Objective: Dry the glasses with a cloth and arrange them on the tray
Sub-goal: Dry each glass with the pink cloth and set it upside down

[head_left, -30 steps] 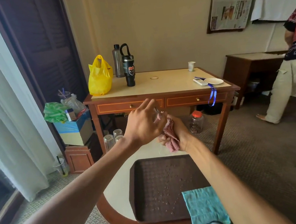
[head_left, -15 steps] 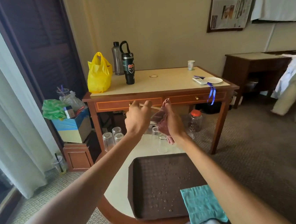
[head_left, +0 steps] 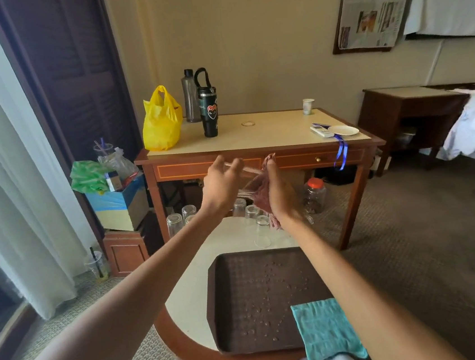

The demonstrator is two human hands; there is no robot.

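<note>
Both hands are busy above the table: the left hand [head_left: 220, 186] grips a clear drinking glass [head_left: 246, 180] lying sideways (blurred, its rim hard to make out), and the right hand [head_left: 279, 188] clutches a crumpled pink cloth [head_left: 260, 195] against it. Below them more glasses [head_left: 262, 231] stand upside down on the round cream-topped table [head_left: 184, 302], just beyond the brown textured tray [head_left: 235, 312], which is beaded with water drops. A teal terry cloth [head_left: 325, 330] overlaps the tray's near right corner. Behind, a wooden desk [head_left: 269, 132] carries a yellow plastic bag [head_left: 161, 123]. Compared with a second ago, both hands sit higher, level with the desk drawers.
</note>
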